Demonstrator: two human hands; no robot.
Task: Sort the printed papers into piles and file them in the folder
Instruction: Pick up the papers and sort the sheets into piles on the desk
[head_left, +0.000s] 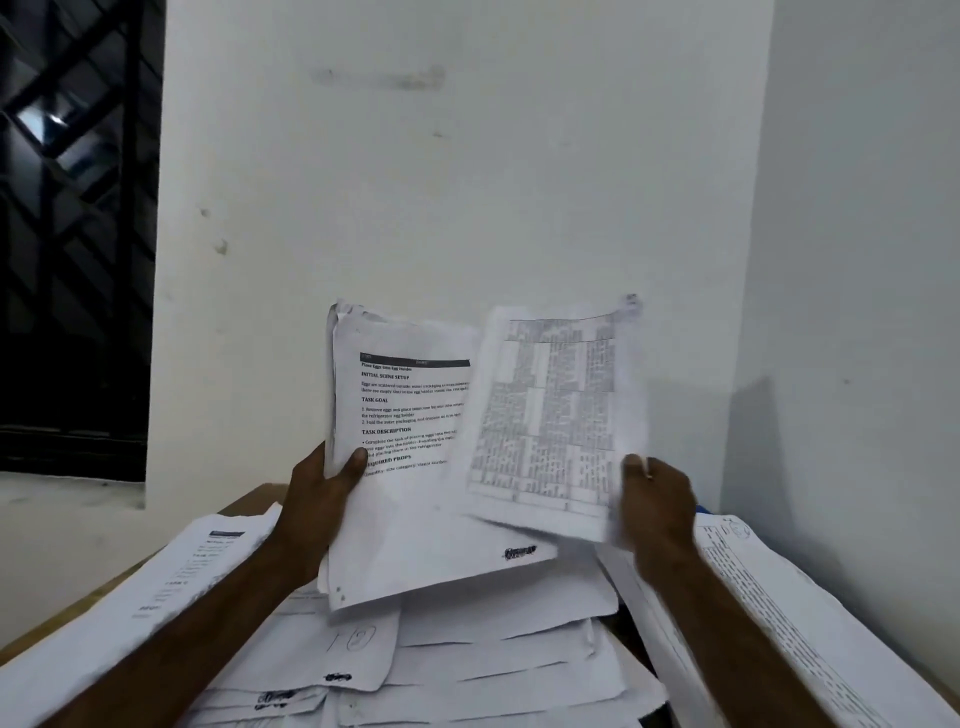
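My left hand (323, 493) grips a thick stack of printed papers (410, 415) by its left edge, thumb on the top text page, and holds it upright above the table. My right hand (655, 506) pinches a single sheet printed with a dense table (550, 415) by its right edge; this sheet is blurred and overlaps the right side of the stack. Below both hands lies a loose heap of white papers (493, 654) spread over the table. I see no folder that I can tell for sure.
A pile of text pages (171, 577) lies on the left of the wooden table (249, 501). A pile of table-printed sheets (789, 613) lies on the right, with a bit of something blue (702, 508) behind it. A white wall stands close behind; a dark barred window (72, 234) is at left.
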